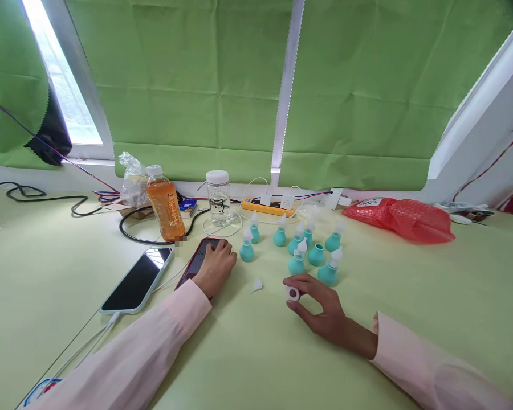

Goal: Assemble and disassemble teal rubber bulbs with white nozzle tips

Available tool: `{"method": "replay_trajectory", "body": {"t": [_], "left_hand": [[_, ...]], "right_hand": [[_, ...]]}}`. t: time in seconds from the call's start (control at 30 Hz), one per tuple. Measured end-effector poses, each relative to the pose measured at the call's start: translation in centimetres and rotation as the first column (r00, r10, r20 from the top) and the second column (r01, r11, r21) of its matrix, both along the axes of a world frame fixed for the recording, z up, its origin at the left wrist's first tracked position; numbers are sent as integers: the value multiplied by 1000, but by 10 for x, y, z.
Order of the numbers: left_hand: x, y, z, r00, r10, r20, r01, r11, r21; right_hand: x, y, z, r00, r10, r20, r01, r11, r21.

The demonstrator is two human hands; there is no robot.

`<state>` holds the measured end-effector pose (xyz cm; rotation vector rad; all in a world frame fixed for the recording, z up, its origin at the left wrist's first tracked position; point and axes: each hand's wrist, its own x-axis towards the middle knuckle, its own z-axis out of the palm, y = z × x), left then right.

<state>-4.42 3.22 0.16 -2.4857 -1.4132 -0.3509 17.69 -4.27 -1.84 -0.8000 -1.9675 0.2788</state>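
My left hand (216, 266) lies with its fingers curled over a red-cased phone (196, 260) on the table. My right hand (320, 309) pinches a small white tip (292, 294) between thumb and fingers. Just beyond it stand several teal rubber bulbs (297, 263) with clear white tips; one teal bulb (316, 254) has no tip. A loose white tip (257, 285) lies on the table between my hands.
A second phone (137, 281) on a white cable lies at the left. An orange drink bottle (165, 203), a clear jar (218, 197), a power strip (268, 206) and a red plastic bag (404, 218) line the back under green curtains.
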Motion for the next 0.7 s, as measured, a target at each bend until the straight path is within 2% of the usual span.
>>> {"method": "replay_trajectory", "body": {"t": [0.07, 0.13, 0.23, 0.3, 0.37, 0.43, 0.5, 0.7], "left_hand": [[10, -12, 4, 965, -105, 240, 140, 981, -133], [22, -26, 1, 817, -146, 558, 314, 924, -218], [38, -44, -12, 547, -2, 837, 428, 860, -277], [45, -51, -22, 373, 172, 912, 474, 810, -347], [49, -54, -27, 254, 285, 924, 511, 772, -379], [50, -56, -28, 199, 333, 922, 526, 757, -387], [50, -58, -27, 181, 361, 915, 511, 760, -401], [49, -61, -25, 157, 416, 896, 490, 755, -436]], "right_hand": [[-3, 4, -5, 991, 15, -133, -44, 975, -216], [-6, 8, -8, 957, 11, -289, -135, 902, -411], [-10, 10, -9, 891, -13, -454, -295, 743, -601], [-11, 9, -8, 863, -38, -504, -361, 652, -667], [-12, 8, -7, 846, -60, -529, -393, 602, -696], [-12, 8, -6, 832, -74, -549, -415, 574, -706], [-11, 9, -6, 820, -76, -567, -434, 563, -704], [-9, 11, -6, 824, -41, -565, -438, 586, -682]]}}
